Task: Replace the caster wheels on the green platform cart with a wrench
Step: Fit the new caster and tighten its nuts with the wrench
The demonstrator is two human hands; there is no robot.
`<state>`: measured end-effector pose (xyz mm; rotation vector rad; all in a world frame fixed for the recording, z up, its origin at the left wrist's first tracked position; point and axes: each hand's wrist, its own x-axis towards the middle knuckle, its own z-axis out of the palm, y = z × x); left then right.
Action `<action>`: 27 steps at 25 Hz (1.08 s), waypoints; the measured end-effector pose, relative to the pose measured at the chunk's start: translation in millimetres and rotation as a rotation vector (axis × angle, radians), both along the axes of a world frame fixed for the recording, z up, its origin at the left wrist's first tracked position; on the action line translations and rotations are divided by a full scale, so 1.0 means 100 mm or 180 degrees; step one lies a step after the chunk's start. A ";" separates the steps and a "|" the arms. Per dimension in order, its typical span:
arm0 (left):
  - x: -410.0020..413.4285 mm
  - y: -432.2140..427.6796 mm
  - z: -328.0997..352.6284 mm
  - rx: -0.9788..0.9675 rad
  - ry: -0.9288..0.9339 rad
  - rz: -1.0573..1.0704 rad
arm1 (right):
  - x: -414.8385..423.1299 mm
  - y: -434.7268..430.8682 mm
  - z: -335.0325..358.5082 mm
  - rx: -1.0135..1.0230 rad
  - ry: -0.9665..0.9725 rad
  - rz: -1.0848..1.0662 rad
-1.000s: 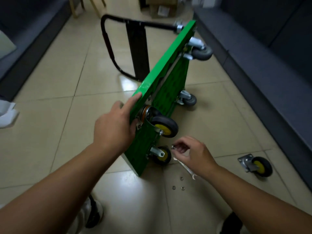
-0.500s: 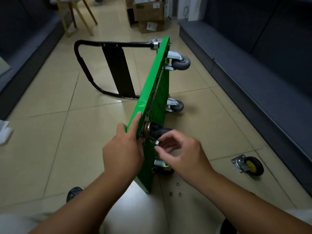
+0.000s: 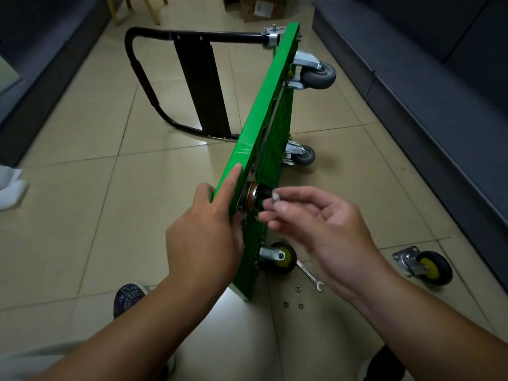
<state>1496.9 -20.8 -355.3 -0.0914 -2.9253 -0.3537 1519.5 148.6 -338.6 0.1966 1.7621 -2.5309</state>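
Edgewise, cart (image 3: 258, 111) between hands (image 3: 203, 240) (image 3: 332, 229); right-hand fastener (image 3: 275, 198)

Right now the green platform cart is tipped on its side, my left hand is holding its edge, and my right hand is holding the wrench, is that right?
Not the wrench: the head view shows it lying on the floor by the yellow-hubbed caster. The right hand pinches a small metal fastener. The green platform cart is on its side, the left hand holding its edge.
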 end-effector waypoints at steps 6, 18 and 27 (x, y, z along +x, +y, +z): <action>0.00 -0.01 0.00 -0.0001 0.0003 0.0016 | 0.03 0.05 0.20 -0.2383 -0.0233 0.1095; 0.02 0.02 0.06 0.0006 -0.0188 0.0027 | -0.12 -0.34 -0.60 0.1838 0.0672 -0.0296; 0.00 -0.02 0.05 0.0091 -0.0182 -0.0033 | -0.30 -0.38 -0.64 0.1652 0.0580 -0.0132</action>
